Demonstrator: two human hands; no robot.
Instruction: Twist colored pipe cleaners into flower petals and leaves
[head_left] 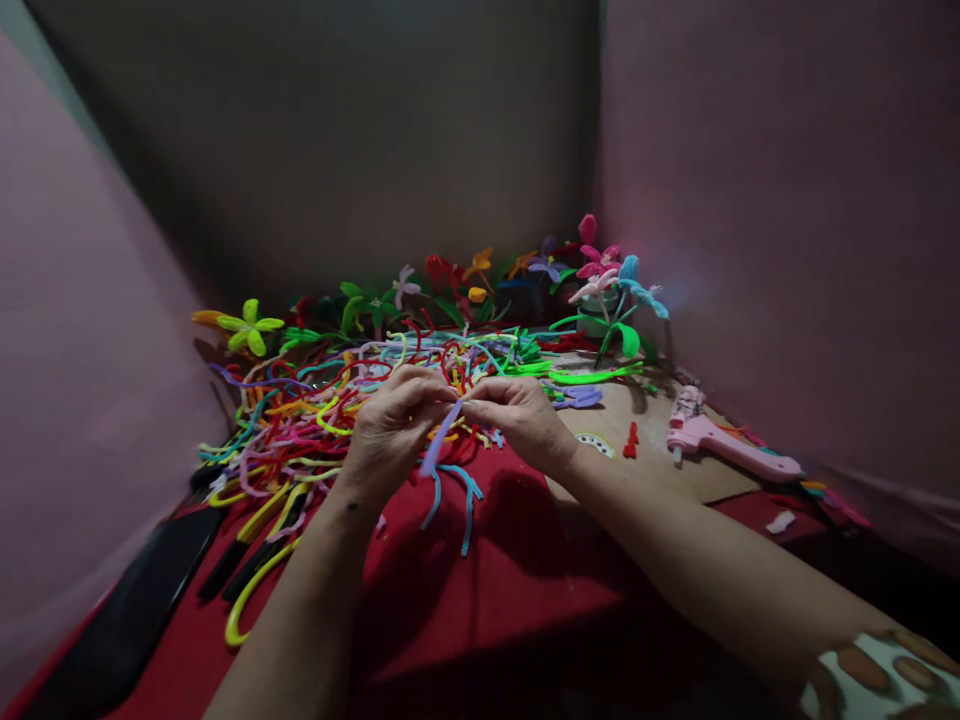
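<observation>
My left hand (399,418) and my right hand (517,418) meet over the front of a heap of pipe cleaners, both closed in a pinch. Between their fingertips is a purple pipe cleaner (440,440), its doubled-looking end hanging down toward the red cloth. The fingers cover its upper end. Just below lie light blue pipe cleaner pieces (466,500) on the cloth. Behind the hands spreads the tangled heap of coloured pipe cleaners (300,410).
A pink hot glue gun (731,445) rests on a brown board (675,480) at right, near a small red piece (631,440). Pipe cleaner flowers (251,327) line the back. Yellow-and-black handled pliers (255,540) and a black flat object (135,610) lie at left on red cloth (487,620).
</observation>
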